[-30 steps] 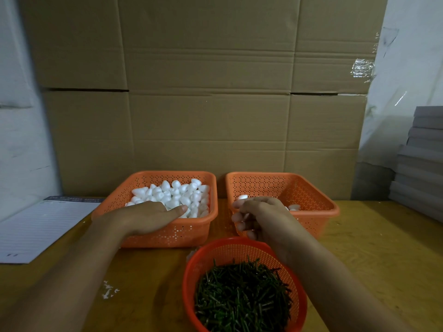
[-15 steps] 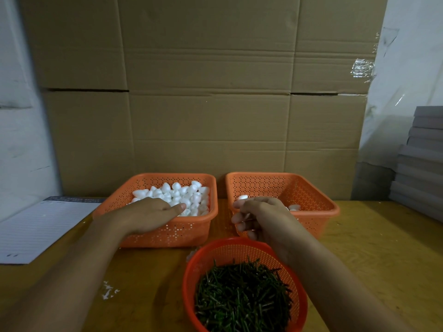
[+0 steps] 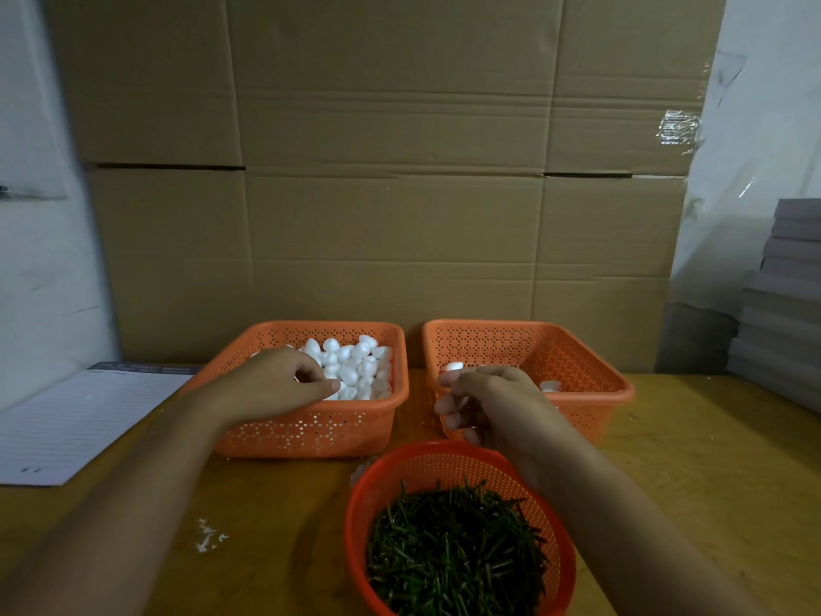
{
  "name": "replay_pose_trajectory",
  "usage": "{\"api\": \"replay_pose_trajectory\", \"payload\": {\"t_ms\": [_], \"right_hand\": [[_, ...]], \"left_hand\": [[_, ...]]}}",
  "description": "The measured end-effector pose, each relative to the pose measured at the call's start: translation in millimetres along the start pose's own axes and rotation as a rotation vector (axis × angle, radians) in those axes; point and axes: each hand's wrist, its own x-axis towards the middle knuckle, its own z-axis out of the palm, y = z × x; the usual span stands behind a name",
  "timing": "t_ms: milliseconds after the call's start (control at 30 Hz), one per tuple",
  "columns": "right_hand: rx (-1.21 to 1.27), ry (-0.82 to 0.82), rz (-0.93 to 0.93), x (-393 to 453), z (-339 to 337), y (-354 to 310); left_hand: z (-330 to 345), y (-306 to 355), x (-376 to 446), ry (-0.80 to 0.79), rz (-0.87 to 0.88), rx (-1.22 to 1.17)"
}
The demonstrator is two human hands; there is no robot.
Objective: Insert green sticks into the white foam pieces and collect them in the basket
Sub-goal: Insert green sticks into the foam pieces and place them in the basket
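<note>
White foam pieces (image 3: 351, 364), small egg-shaped lumps, sit heaped in the left orange perforated plastic basket (image 3: 311, 431) on the yellow wooden desk (image 3: 693, 442); behind everything stands a big brown cardboard wall (image 3: 391, 180), largest thing in view. Left on the desk lies a white lined paper pad (image 3: 75, 420); grey stacked boards (image 3: 786, 304) at far right. Right orange perforated basket (image 3: 573, 349) is the collecting one, nearly bare, just a foam piece or two showing near its front edge. Nearest, a round red mesh basket (image 3: 386, 473) holds the pile of dark green sticks (image 3: 453, 553). Left hand (image 3: 271, 389) reaches into the foam basket; half a second ago its fingers lay flat and straight over the pile, now fingers (image 3: 326, 385) are curled with the tips pinching at a foam piece, so a pick looks to be in progress. Right hand (image 3: 488, 402) has barely shifted, hovering at the near-left corner of the collecting basket, fingers curled around something; a white foam piece (image 3: 454, 365) shows at its top, but whether a stick is in there I cannot tell. Judgement: next foam piece is being grabbed, right basket fill is at an early stage. White crumbs (image 3: 209, 537) scattered on desk.
</note>
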Motion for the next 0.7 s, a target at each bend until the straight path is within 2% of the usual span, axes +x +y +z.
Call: {"api": "replay_pose_trajectory", "payload": {"t_ms": [267,433,567,700], "right_hand": [[0.026,-0.008,0.001,-1,-1,0],[0.032,-0.016,-0.004,0,-1,0],[0.017,-0.015,-0.006,0,-1,0],[0.01,-0.019,-0.009,0,-2,1]], "left_hand": [[-4,3,2,0.204,0.004,-0.309],[-17,31,-6,0.33,0.145,-0.547],[-21,61,-20,0.311,0.302,-0.664],[-19,80,-26,0.289,0.373,-0.649]]}}
